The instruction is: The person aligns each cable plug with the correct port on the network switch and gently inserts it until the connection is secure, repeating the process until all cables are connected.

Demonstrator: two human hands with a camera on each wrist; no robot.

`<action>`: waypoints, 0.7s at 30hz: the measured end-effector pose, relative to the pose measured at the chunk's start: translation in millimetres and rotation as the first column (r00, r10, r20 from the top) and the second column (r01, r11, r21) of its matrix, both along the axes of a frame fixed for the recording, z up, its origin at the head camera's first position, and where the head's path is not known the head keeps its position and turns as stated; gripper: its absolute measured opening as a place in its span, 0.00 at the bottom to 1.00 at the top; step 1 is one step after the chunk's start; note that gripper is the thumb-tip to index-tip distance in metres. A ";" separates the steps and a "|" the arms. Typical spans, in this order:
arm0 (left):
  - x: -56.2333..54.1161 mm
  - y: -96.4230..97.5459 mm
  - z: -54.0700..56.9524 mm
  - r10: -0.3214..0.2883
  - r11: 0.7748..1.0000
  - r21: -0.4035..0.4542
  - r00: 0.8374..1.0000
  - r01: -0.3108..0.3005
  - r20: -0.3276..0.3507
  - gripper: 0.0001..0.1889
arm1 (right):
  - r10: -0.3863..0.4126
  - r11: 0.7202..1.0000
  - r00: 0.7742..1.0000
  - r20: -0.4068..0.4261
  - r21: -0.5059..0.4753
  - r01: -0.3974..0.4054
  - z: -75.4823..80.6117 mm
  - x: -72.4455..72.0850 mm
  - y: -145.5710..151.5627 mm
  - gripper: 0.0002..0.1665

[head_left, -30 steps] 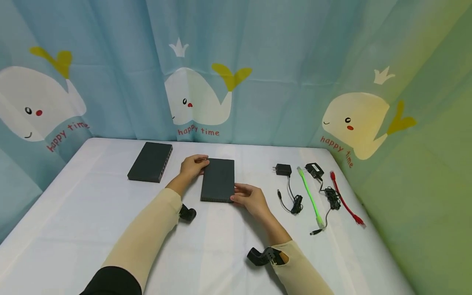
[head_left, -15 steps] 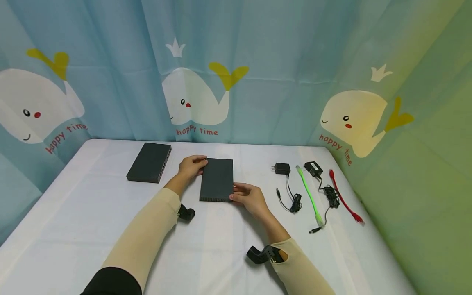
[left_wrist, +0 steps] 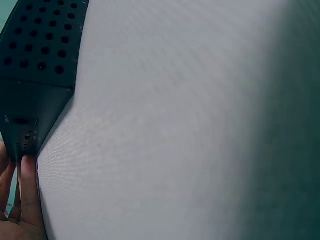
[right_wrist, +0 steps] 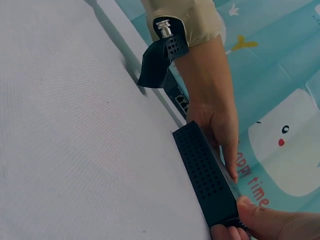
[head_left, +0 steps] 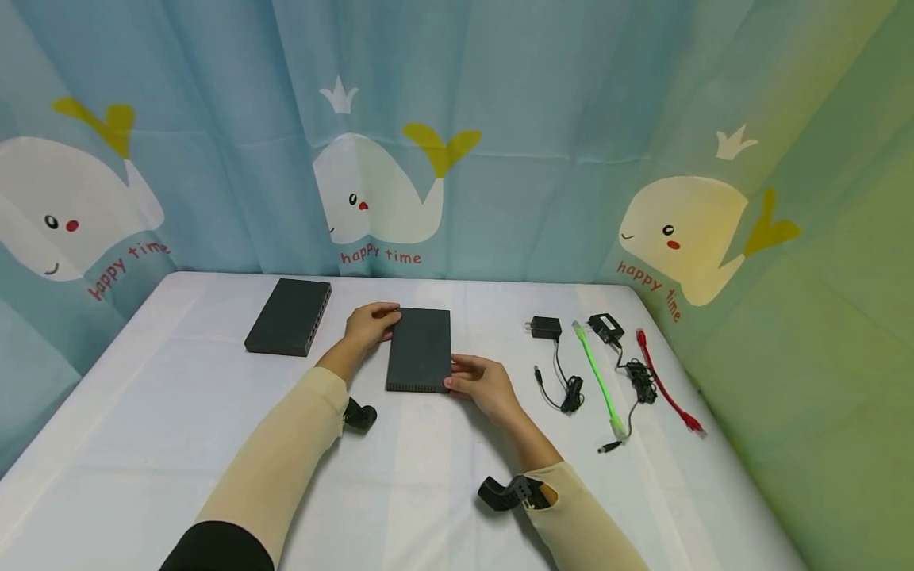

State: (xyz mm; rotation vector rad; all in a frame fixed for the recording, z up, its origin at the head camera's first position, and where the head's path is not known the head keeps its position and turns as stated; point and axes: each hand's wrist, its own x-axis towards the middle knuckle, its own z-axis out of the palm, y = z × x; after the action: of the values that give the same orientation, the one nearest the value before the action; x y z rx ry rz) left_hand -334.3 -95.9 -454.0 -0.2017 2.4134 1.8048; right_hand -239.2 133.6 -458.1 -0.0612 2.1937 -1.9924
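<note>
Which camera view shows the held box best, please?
The head view: the held box shows nearly its whole top. The left wrist view crops it; the right wrist view shows mainly a holed side.

The middle box (head_left: 420, 349) is dark charcoal, one narrow side patterned with rows of round black holes; the left-hand box (head_left: 288, 316) is the same dark charcoal. Both adapters, the left one (head_left: 546, 327) and the right one (head_left: 606, 327), are black with black cords, the right one bearing a white label. One cable (head_left: 598, 377) is bright green, another (head_left: 664, 381) bright red. The desk (head_left: 428, 492) is white. Behind it, the curtain (head_left: 543, 103) is light blue, turning yellow-green at right, printed with white whales (head_left: 382, 206) that have mustard-yellow tails (head_left: 442, 151), red cheeks, white crowns (head_left: 339, 99) and red lettering (head_left: 381, 258). The sleeves (head_left: 282, 444) are beige, with a black band (head_left: 221, 546) at the left; the wrist cameras (head_left: 503, 493) are black.
</note>
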 end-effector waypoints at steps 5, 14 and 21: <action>1.8 -1.3 0.9 -0.003 1.000 0.009 1.000 0.003 0.004 0.19 | -0.002 1.000 1.000 -0.010 0.009 0.002 -0.1 0.3 0.4 0.27; 5.6 -2.4 -0.6 0.014 1.000 0.011 1.000 -0.014 0.008 0.20 | -0.038 0.997 0.998 -0.040 0.060 0.040 1.0 -1.5 5.8 0.25; 9.5 -4.3 1.0 0.057 0.998 0.027 0.998 -0.057 0.006 0.20 | -0.057 0.995 0.996 -0.064 0.078 0.062 1.5 -3.3 8.2 0.23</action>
State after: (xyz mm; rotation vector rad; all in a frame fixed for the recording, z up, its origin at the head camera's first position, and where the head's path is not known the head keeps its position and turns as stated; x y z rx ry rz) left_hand -324.9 -100.2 -453.0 -0.2748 2.4016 1.8566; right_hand -242.5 141.9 -456.6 -0.0478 2.3380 -1.9554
